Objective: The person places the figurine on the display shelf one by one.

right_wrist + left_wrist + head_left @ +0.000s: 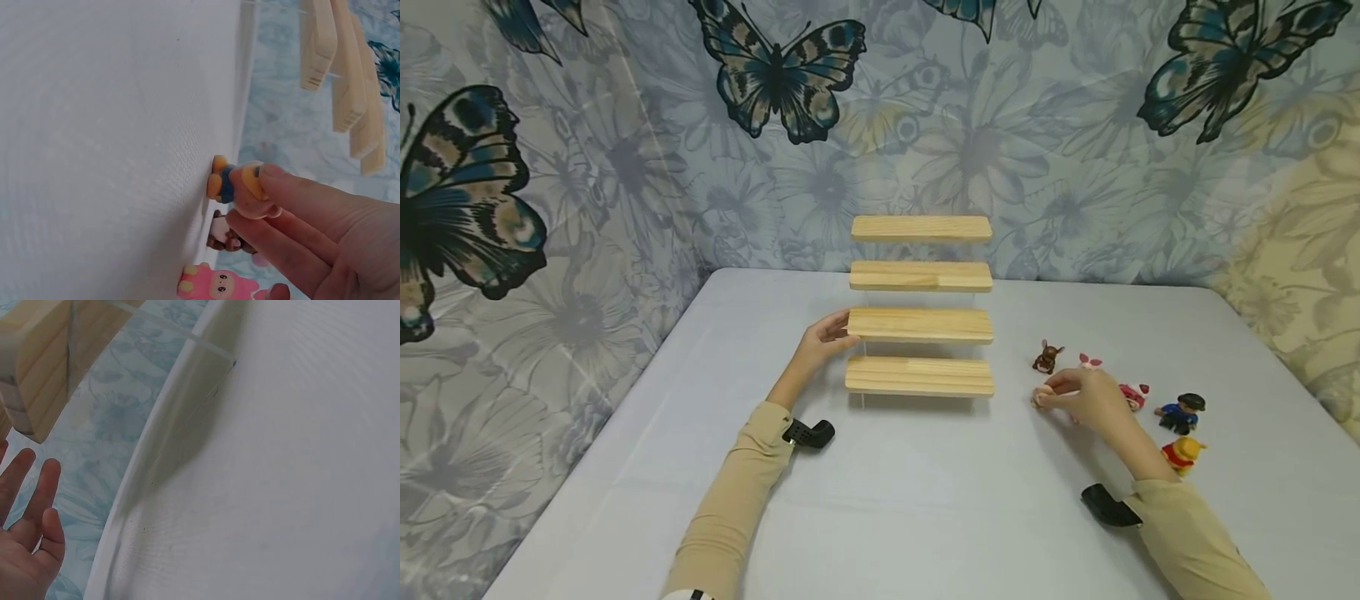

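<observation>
My right hand (1086, 400) pinches a small toy figure (226, 180) between thumb and fingers, right of the wooden shelf stand. In the right wrist view this toy has orange feet, blue trousers and a yellow patch by the thumb; its feet are close to the tabletop. My left hand (826, 340) is at the left end of the second shelf board (917, 325) from the bottom, fingertips right at its edge. Several of its fingers (47, 484) look spread and loosely straight in the left wrist view, where the thumb is hidden.
Around the right hand stand a brown big-eared figure (1047, 357), a pink-eared figure (1089, 361), a pink figure (220, 284), a black-hatted figure in blue (1182, 413) and a yellow bear in red (1184, 454). White cloth covers the table (910, 500); butterfly-patterned fabric (820, 192) rises behind.
</observation>
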`<move>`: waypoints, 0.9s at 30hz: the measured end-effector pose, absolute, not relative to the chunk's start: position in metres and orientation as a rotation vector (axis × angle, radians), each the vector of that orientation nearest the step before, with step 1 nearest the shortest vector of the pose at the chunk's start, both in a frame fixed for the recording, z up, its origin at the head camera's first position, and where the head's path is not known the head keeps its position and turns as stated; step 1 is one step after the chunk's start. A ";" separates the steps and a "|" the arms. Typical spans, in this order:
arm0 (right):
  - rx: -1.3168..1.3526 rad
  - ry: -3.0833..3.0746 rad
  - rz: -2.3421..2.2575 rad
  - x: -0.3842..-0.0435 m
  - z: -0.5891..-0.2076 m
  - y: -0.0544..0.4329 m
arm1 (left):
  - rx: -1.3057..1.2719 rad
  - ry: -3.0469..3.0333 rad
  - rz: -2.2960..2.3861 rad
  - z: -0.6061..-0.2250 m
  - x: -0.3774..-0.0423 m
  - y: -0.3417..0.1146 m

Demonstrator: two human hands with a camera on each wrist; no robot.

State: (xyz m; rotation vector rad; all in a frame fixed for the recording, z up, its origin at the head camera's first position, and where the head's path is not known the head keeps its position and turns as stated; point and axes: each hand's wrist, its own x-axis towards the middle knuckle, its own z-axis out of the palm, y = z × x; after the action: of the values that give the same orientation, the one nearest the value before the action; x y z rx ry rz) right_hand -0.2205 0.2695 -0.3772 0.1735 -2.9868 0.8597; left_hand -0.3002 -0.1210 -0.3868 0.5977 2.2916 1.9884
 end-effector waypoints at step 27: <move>0.195 -2.720 0.972 -0.232 -0.358 0.277 | 0.623 2.264 2.017 -0.397 -0.309 -0.124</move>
State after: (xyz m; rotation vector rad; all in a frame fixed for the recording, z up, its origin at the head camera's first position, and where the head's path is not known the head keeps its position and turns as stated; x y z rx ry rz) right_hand -0.2318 0.2768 -0.3580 0.1952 -2.7198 0.9719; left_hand -0.3091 -0.1245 -0.3973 0.6231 2.2645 2.0167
